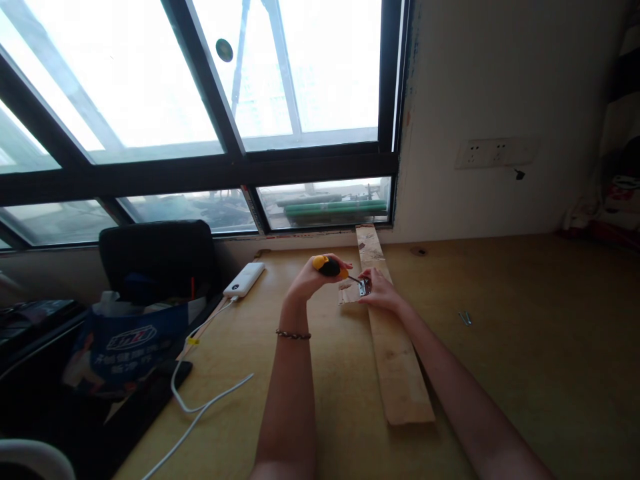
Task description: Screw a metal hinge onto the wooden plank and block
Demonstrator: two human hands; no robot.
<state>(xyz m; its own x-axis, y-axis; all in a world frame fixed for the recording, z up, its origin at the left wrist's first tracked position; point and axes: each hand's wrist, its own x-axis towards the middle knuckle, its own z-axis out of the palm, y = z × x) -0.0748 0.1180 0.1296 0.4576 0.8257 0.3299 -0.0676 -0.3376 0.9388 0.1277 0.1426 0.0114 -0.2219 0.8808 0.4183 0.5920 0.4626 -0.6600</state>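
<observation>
Centre of frame: left hand (pixel 310 280) closed round a yellow-and-black screwdriver (pixel 329 267), its tip at a small metal hinge (pixel 363 288); right hand (pixel 384 293) clamped on the hinge by its fingers, over a wooden plank (pixel 400 373) running toward lower right. Screws (pixel 467 318) lie at mid-right; white power bank (pixel 245 280), left of centre

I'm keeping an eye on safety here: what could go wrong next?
The screwdriver in the left hand could slip off the metal plate and jab the right hand, which holds it close to the tool's tip. The thin fasteners lying loose on the tabletop might roll away if bumped.
</observation>
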